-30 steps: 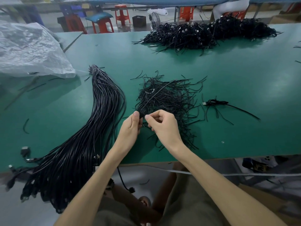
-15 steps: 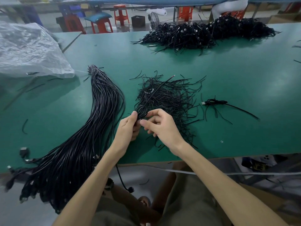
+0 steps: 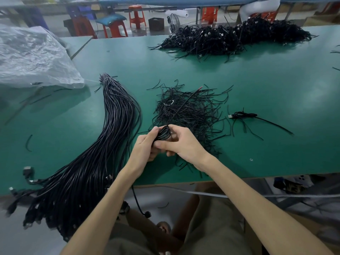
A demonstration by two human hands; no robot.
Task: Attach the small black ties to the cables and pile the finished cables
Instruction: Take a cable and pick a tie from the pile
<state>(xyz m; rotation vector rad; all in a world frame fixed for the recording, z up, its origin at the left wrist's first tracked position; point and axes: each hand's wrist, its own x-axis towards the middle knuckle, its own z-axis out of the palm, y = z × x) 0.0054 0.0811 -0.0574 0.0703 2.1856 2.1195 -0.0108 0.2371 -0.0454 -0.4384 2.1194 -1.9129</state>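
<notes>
One cable bundle (image 3: 103,144) beside loose ties (image 3: 193,111)

The bench (image 3: 257,85) has a smooth, matt green surface with a faint sheen. Left of the left hand (image 3: 145,148), the bundle of cables (image 3: 103,153) is sheathed in glossy black plastic, with bright metal plugs (image 3: 27,170) at its near end. The coiled cable (image 3: 162,135), held by that hand and the right hand (image 3: 182,144), shines the same. Beyond the hands, the ties (image 3: 187,111) look thin and duller black. Far to the left, the bag (image 3: 33,57) is crinkled, translucent plastic film.
</notes>
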